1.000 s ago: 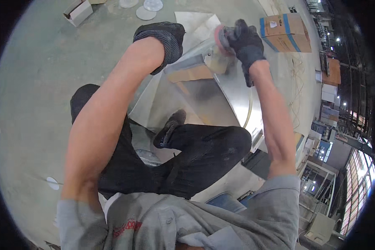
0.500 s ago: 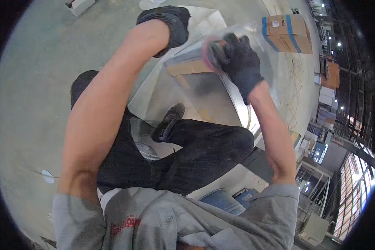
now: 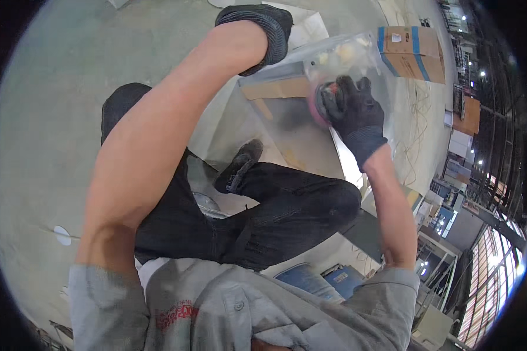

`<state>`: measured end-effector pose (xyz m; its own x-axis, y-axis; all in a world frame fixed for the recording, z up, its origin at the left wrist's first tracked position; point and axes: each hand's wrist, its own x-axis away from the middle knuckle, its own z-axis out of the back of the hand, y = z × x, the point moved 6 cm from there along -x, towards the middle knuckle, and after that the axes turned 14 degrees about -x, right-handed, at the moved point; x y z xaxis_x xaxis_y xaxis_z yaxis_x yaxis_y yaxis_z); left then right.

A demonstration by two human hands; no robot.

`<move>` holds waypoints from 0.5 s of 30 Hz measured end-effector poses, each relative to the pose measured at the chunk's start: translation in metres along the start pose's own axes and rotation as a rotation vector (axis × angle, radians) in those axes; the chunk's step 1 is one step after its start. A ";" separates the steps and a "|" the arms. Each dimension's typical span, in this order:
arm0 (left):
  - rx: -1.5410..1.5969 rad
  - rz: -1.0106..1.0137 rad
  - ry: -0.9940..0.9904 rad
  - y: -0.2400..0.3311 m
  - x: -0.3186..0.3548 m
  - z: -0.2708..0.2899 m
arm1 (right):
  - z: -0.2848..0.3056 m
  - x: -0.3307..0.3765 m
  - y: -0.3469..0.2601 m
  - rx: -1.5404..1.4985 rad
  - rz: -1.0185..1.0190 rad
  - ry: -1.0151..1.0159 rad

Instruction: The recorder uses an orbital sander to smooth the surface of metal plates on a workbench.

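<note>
"From the head view, where's the tool?"

"Right of centre, out beyond my knees. The round handheld tool [image 3: 329, 100] sits under my right hand [image 3: 360, 111], over the upper right part of the metal piece [image 3: 298, 128]. Whether it bears down on the metal, I can't tell."

"Which way does it point?"

"Its pink disc [image 3: 316, 111] shows only as a rim, on the left and lower left, away from my palm. The grey body lies between that rim and my fingers. Seen aslant, the rim is longest on a steep line from upper left to lower right."

"And the metal under it?"

"Its dark panel slants the same way, with a tan strip [image 3: 275, 88] across the far end. A bright edge [image 3: 348, 161] runs from near the tool down toward my right knee [image 3: 342, 202]."

"Your fingers?"

"On the right, gloved and bent over the tool's top, gripping it, with a gap between two of them. My left hand [image 3: 278, 32], gloved too, is bent down at the wrist past the tan strip; its fingers are hidden, so I can't tell how they're set."

"Anything close by?"

"A cardboard box [image 3: 401, 55] with blue bands, up and right of my right hand, apart from it."
</note>
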<state>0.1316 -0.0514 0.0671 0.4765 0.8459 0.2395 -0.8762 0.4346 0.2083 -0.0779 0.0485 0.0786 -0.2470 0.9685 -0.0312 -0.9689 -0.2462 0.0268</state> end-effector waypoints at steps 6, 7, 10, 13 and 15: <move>-0.074 -0.054 0.185 0.003 -0.003 0.001 | 0.010 -0.025 -0.043 -0.021 0.022 0.018; -0.061 -0.067 0.118 0.008 -0.004 0.001 | 0.009 -0.017 -0.044 -0.002 -0.004 -0.011; -0.022 -0.072 -0.071 0.013 -0.004 0.008 | 0.008 -0.007 -0.045 0.049 -0.046 -0.089; -0.019 -0.085 -0.088 0.009 -0.007 0.007 | 0.008 -0.006 -0.049 0.054 -0.011 -0.067; -0.021 -0.101 -0.104 0.010 -0.010 0.004 | 0.008 -0.006 -0.050 0.058 0.019 -0.041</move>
<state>0.1181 -0.0567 0.0711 0.5666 0.7614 0.3151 -0.8240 0.5237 0.2163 -0.0277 0.0555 0.0856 -0.2630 0.9647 0.0103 -0.9611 -0.2629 0.0847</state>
